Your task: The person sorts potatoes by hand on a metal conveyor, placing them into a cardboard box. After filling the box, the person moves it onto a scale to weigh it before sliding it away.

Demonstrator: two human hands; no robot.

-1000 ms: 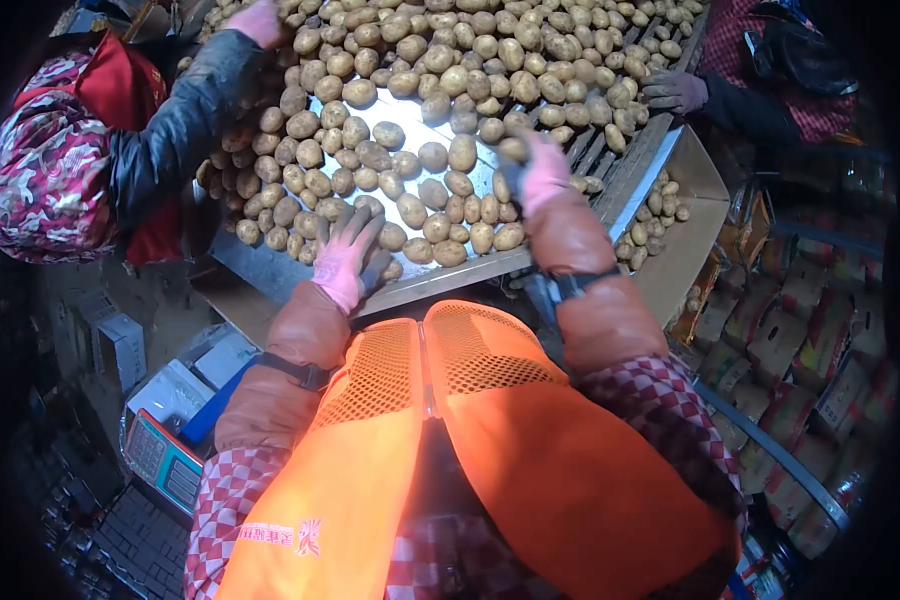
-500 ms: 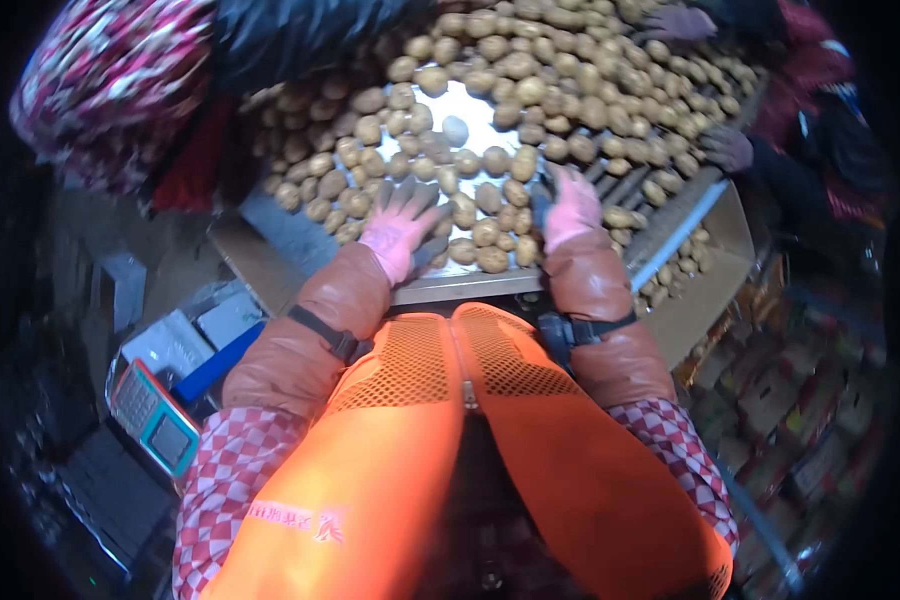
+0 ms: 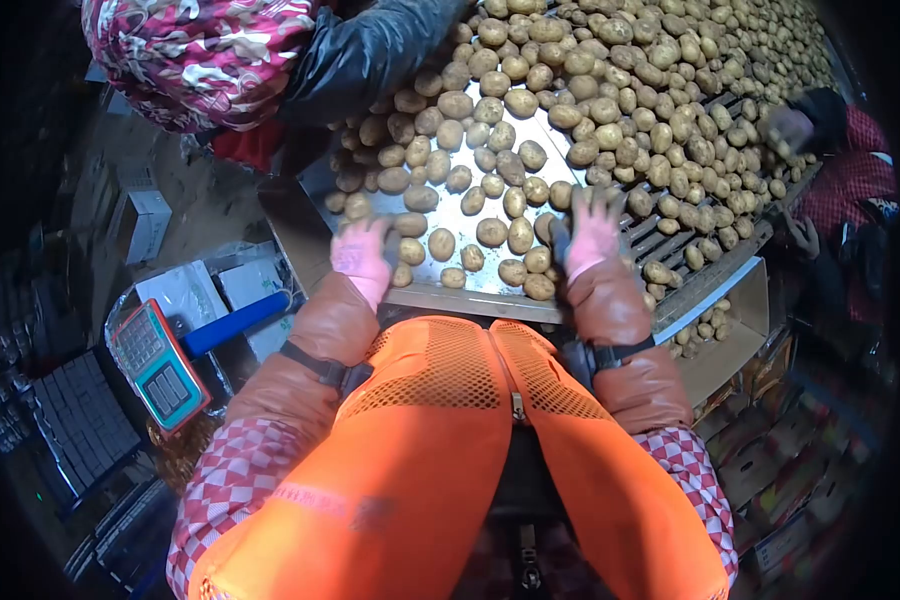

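The potatoes (image 3: 491, 232) along the worktop's (image 3: 448, 297) front edge, packed in close rows a second ago, now lie looser, with more bare metal between them. The left hand (image 3: 363, 255), earlier reaching over potatoes, has drawn back to the front-left corner. The right hand (image 3: 592, 235) no longer curls on a potato; its fingers are spread near the front-right corner. The hands are wider apart than half a second ago. The left co-worker's (image 3: 205, 60) hand has gone out of view.
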